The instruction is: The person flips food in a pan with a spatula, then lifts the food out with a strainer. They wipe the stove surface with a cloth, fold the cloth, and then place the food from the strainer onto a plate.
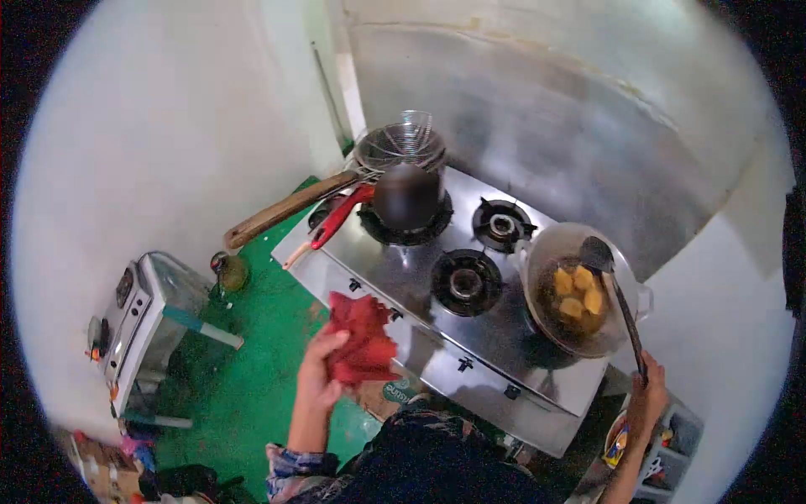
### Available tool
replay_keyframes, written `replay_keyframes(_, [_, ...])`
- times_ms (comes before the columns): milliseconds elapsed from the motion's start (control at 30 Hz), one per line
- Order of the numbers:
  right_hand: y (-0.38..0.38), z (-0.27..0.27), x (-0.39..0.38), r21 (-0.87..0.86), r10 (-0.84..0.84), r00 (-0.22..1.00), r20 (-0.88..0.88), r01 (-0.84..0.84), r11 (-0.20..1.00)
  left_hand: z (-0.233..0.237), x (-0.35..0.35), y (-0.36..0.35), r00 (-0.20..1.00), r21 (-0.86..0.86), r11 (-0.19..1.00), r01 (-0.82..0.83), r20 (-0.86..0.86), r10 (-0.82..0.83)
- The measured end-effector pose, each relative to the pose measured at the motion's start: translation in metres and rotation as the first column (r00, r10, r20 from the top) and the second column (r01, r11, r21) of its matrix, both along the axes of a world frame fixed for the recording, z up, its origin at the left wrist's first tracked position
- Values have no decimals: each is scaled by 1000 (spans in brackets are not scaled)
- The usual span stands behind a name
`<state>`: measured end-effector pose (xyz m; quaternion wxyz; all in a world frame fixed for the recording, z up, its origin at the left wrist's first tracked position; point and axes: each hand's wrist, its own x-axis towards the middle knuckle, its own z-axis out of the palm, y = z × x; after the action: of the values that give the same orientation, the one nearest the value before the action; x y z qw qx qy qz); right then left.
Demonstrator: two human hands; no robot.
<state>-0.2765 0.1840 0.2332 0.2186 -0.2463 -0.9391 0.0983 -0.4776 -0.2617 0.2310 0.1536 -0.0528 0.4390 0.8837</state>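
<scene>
In my left hand (317,367) is a crumpled red cloth (363,340), held in front of the stove's near edge. My right hand (646,391) grips the handle end of a dark spatula (623,307). The spatula's broad head rests at the far inner side of a large wok (550,260) on the right burner. Several golden yellow pieces (585,279) of food lie in oil in the wok, near the spatula's head but apart from it as far as I can see.
The steel stove (395,281) has bare burners (466,283) in its middle. At its left, a wire strainer (390,147) with a long wooden handle (290,210) sticks out past the edge, beside a red-handled utensil (340,218). A small table (172,290) stands on the green floor (277,332).
</scene>
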Motion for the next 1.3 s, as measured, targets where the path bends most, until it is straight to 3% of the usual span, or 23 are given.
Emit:
replay_keyframes(33, [6, -3, -1, -18, -41, 998, 37, 41, 999, 0, -1, -21, 1000, 0, 1000, -27, -3, 27])
replay_keyframes(100, [12, -7, -6, -39, -51, 996, 71, 54, 998, 2, 0, -62, 954, 49, 955, -293, 85, 288])
replay_keyframes(167, [14, -9, -10, -120, 52, 988, -147, -70, 990, 19, -11, -90, 889, -18, 895, -446, 110, 445])
replay_keyframes(200, [27, -15, -10, -158, 44, 993, -109, -61, 986, 10, -27, -108, 890, 63, 894, -443, -94, 447])
replay_keyframes(267, [27, -15, -21, -152, 61, 990, -124, -80, 985, 9, -62, -140, 895, 163, 897, -410, -115, 430])
replay_keyframes(300, [25, -11, -25, -143, 56, 989, -136, -76, 987, 17, -77, -150, 903, 141, 913, -383, -149, 402])
replay_keyframes(333, [14, 0, -30, -244, 19, 992, -125, -49, 969, 26, -91, -156, 911, 116, 928, -354, -182, 371])
replay_keyframes(467, [23, -13, -35, -166, 71, 991, -117, -90, 982, 51, -145, -160, 947, 3, 973, -229, -229, 224])
replay_keyframes(533, [18, -15, -37, -200, 80, 986, -143, -108, 974, 55, -161, -153, 990, -155, 984, -93, -117, 75])
replay_keyframes(633, [20, -27, -32, -203, 73, 987, -146, -102, 974, 57, -173, -146, 999, -192, 981, -40, -37, 33])
replay_keyframes(733, [-6, -12, -26, -368, -45, 991, -127, -6, 930, 72, -164, -125, 999, -141, 990, -20, -44, 14])
replay_keyframes(800, [1, -21, -20, -322, -61, 994, -87, 30, 946, 69, -168, -128, 997, -152, 988, 23, -72, -34])
replay_keyframes(867, [-1, -23, -17, -274, -78, 996, -50, 62, 960, 52, -187, -147, 926, 0, 945, 326, -200, -320])
replay_keyframes(900, [-10, -20, -18, -244, -85, 994, -68, 66, 968, 50, -190, -147, 923, -1, 942, 335, -201, -329])
replay_keyframes(967, [-24, -12, -23, -214, -99, 992, -83, 79, 974, 47, -196, -147, 856, 189, 844, 502, -246, -454])
replay_keyframes(1033, [-33, -6, -27, -307, -94, 990, -110, 56, 950, 51, -193, -137, 888, 210, 874, 439, -248, -387])
replay_keyframes(1100, [-19, -18, -25, -276, -67, 994, -85, 41, 960, 63, -188, -127, 916, 228, 900, 371, -249, -314])
replay_keyframes(1167, [-15, -25, -25, -246, -37, 998, -57, 22, 969, 77, -185, -120, 988, 67, 988, 141, -66, -136])
replay_keyframes(1200, [-15, -25, -26, -207, -34, 997, -68, 19, 978, 75, -190, -122, 988, 69, 987, 142, -64, -138])
replay_keyframes(1267, [-14, -26, -26, -170, -32, 996, -78, 19, 985, 70, -203, -130, 992, -279, 955, 99, -45, -115])
replay_keyframes(1300, [-11, -28, -26, -181, -27, 997, -75, 13, 983, 76, -204, -129, 992, -280, 955, 102, -44, -119])
